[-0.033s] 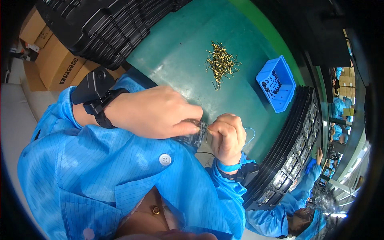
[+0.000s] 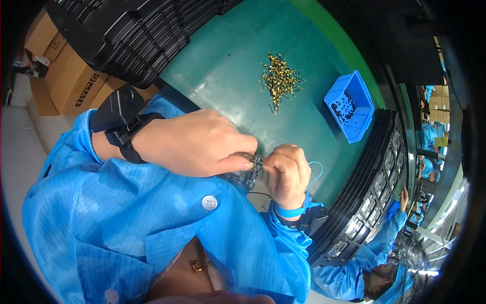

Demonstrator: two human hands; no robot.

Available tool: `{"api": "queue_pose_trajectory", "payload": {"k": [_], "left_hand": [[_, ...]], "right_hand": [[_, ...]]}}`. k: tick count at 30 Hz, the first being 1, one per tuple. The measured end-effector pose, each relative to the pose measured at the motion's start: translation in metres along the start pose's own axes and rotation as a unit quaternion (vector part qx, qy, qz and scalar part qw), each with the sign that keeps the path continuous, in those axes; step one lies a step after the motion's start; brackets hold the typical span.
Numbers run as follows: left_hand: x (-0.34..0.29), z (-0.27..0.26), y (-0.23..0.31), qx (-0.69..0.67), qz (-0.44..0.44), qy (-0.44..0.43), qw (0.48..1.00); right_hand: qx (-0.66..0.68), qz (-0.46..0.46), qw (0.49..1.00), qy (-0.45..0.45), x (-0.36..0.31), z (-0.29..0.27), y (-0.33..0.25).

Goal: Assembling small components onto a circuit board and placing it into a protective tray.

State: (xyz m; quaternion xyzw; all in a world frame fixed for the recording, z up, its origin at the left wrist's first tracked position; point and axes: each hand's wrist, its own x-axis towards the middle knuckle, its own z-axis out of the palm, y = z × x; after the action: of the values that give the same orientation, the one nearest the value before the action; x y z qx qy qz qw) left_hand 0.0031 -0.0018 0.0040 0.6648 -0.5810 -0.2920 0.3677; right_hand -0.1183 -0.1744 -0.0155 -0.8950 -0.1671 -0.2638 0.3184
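My left hand [image 2: 202, 144] is closed on a small dark circuit board [image 2: 246, 177], with its thumb on the near face and its fingers curled behind. The board is held just above my lap, at the table's near edge. My right hand [image 2: 287, 175] is closed in a pinch right at the board's right edge. Whatever sits between those fingertips is too small or too hidden to make out. Farther off on the green table [image 2: 223, 76] lies a loose pile of small yellow-and-black pieces [image 2: 281, 78] with thin ends.
A blue bin [image 2: 362, 119] with small black parts stands to the right. Beside it is a stack of black trays [image 2: 374, 197] holding boards. More black trays [image 2: 126, 35] and cardboard boxes [image 2: 71, 76] are at the left. A co-worker in a blue sleeve [image 2: 377, 245] sits at lower right.
The circuit board has turned very slightly in my left hand, so its face shows more clearly. My right fingertips have shifted a little at its edge.
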Motion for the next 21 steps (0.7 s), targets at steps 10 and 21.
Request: {"api": "queue_pose_trajectory", "payload": {"k": [10,21], "left_hand": [[0.003,-0.003,-0.004,-0.034,0.003,0.021,0.999],[0.006,-0.001,-0.010,-0.068,0.002,0.016,0.998]], "right_hand": [[0.452,0.231,0.856,0.098,-0.015,0.011,0.000],[0.313,0.136,0.940,-0.033,0.000,0.005,0.010]]}}
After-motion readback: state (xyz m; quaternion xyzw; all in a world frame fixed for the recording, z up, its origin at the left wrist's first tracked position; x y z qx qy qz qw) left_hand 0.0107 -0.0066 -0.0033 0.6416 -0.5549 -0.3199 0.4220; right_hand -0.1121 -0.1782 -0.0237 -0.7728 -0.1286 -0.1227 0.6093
